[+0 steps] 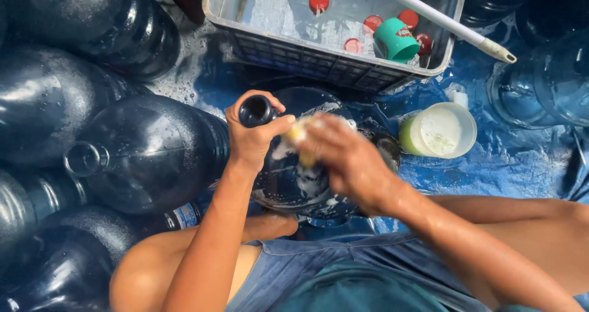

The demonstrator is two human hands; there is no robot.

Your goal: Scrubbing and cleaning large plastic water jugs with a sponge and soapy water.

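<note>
Hand [350,158] w/ sponge [299,134], bottles [147,152] crowding left.

Wet blue tarp floor [503,158] — dark jugs [147,155] crowd it, grey crate [319,60] beyond.

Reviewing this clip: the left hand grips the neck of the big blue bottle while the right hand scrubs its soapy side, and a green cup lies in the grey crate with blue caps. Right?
Not quite. In the head view the caps in the grey crate beside the green cup are red, not blue. The left hand grips the bottle neck; the right hand scrubs its soapy side.
</note>
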